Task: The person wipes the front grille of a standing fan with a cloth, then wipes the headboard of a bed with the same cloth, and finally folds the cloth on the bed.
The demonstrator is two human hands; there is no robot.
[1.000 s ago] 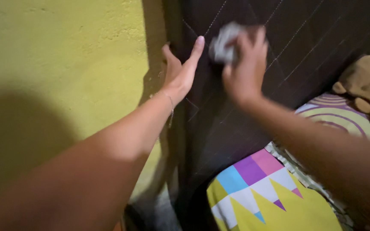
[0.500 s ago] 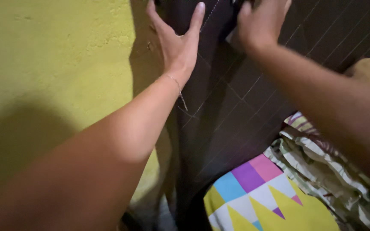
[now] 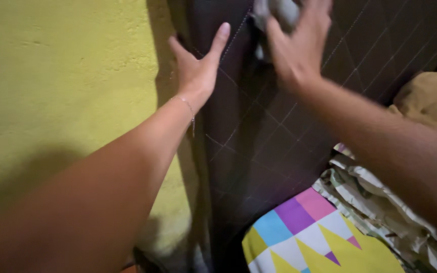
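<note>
My left hand (image 3: 197, 71) lies flat with fingers spread against the left edge of a dark quilted headboard (image 3: 274, 136), beside the yellow-green wall. A thin bracelet (image 3: 187, 106) hangs at that wrist. My right hand (image 3: 295, 45) presses a crumpled grey-white cloth (image 3: 278, 10) against the upper part of the headboard; most of the cloth is hidden by the fingers and the frame's top edge.
A yellow-green plastered wall (image 3: 61, 86) fills the left. Below the headboard lies a pillow (image 3: 314, 232) with yellow, pink, purple and blue shapes. Rumpled patterned bedding (image 3: 380, 202) and a tan cushion (image 3: 431, 101) are at the right.
My right hand with the cloth went up along the headboard and has come slightly down again. My left hand has stayed flat on the headboard's edge, shifting a little left.
</note>
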